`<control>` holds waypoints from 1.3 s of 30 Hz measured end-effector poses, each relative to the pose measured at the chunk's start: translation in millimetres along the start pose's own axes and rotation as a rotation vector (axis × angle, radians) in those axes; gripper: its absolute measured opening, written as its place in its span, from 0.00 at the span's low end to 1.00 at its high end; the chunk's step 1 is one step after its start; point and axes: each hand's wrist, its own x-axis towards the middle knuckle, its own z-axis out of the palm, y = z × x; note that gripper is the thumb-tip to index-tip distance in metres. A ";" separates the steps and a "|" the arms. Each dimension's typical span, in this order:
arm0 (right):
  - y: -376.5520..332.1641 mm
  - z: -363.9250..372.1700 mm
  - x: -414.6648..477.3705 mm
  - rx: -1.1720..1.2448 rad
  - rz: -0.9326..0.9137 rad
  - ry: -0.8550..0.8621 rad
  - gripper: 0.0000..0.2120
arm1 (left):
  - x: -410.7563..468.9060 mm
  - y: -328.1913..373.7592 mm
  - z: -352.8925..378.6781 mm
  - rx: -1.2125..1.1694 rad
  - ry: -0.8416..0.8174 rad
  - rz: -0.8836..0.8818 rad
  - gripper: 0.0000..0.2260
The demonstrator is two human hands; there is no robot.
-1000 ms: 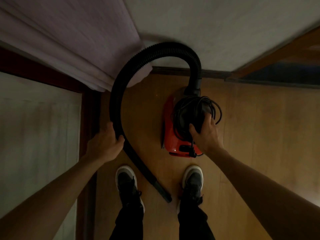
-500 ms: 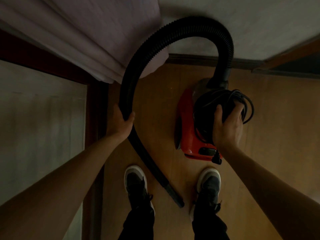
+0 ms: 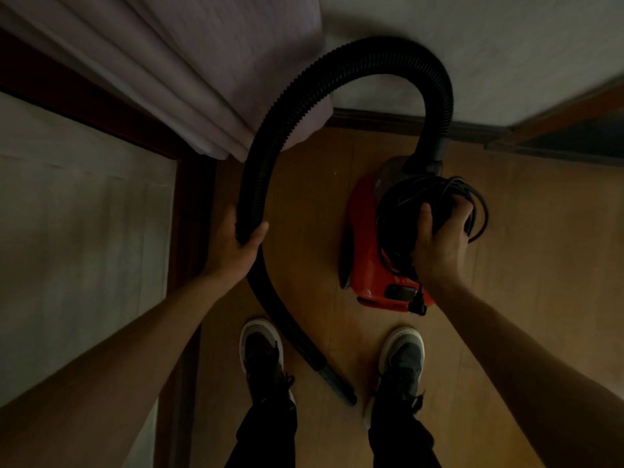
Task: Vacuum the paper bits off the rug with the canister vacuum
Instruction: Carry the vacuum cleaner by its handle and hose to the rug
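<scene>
At mid-hose, left hand (image 3: 236, 246) grips the black ribbed hose (image 3: 337, 72): fingers curled round its far side, thumb hooked over the near side. Right hand (image 3: 439, 244) clamps down on a coiled black power cord (image 3: 398, 204), thumb and fingers spread over the bundle and curled into it. Loose loops stick out past the fingertips to the right.

Cord bundle sits on top of the red canister vacuum (image 3: 364, 265). Its plug (image 3: 418, 304) dangles against the vacuum's near end. Canister lies over the wooden floor (image 3: 540, 265), just ahead of the right shoe (image 3: 400, 356); cannot tell if it rests on the boards or hangs from the hand.

From a socket at the canister's far end the hose rises, arcs left across the pale wall and the curtain (image 3: 202, 79), and passes down through the left hand. It ends in a narrow black nozzle (image 3: 337, 383) between the left shoe (image 3: 261, 352) and the right one. Dark baseboard (image 3: 371, 116) runs behind the canister. Dark wooden frame (image 3: 192, 214) stands just left of the left wrist. Light dim throughout.
</scene>
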 end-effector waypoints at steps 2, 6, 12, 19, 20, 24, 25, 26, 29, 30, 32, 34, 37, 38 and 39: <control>-3.2 -1.8 -3.3 0.001 -0.010 -0.019 0.21 | -6.2 1.3 -4.7 0.005 -0.007 0.013 0.21; -12.1 -12.2 -14.0 -0.007 -0.036 -0.049 0.20 | -22.8 6.4 -17.6 0.042 -0.013 0.043 0.27; -39.0 -43.7 -34.4 -0.034 -0.077 -0.047 0.19 | -60.0 23.4 -31.8 0.068 -0.025 0.089 0.29; -76.9 -95.2 -59.0 -0.020 -0.122 -0.033 0.18 | -106.7 68.1 -33.2 0.043 -0.015 0.147 0.30; -82.9 -103.3 -61.9 -0.017 -0.125 -0.028 0.17 | -114.3 76.9 -34.2 0.042 -0.015 0.149 0.31; -109.8 -138.1 -74.4 -0.016 -0.173 -0.031 0.15 | -145.8 112.4 -45.9 0.013 0.022 0.197 0.32; -116.3 -147.2 -77.9 -0.017 -0.193 -0.034 0.14 | -152.5 120.9 -49.7 -0.004 0.038 0.221 0.32; -122.7 -156.0 -81.0 -0.017 -0.210 -0.038 0.13 | -160.7 131.7 -53.6 -0.018 0.051 0.239 0.31; -142.6 -180.5 -87.0 -0.006 -0.225 -0.044 0.11 | -182.4 162.8 -63.5 -0.043 0.104 0.303 0.27; -149.7 -187.9 -88.0 -0.005 -0.223 -0.039 0.11 | -190.8 173.3 -66.9 -0.047 0.115 0.320 0.25; -162.4 -201.8 -90.0 -0.006 -0.223 -0.027 0.12 | -204.1 188.6 -74.4 -0.054 0.129 0.347 0.22; -173.3 -214.3 -92.8 -0.011 -0.238 -0.021 0.14 | -217.0 200.0 -83.0 -0.053 0.132 0.339 0.18; -190.9 -232.4 -102.0 -0.026 -0.281 -0.031 0.16 | -238.4 216.2 -94.1 -0.047 0.147 0.335 0.17; -197.6 -238.6 -106.0 -0.030 -0.294 -0.033 0.16 | -246.0 222.4 -97.5 -0.046 0.161 0.342 0.16; -204.5 -245.2 -110.5 -0.034 -0.309 -0.035 0.16 | -253.5 228.1 -100.3 -0.049 0.176 0.354 0.16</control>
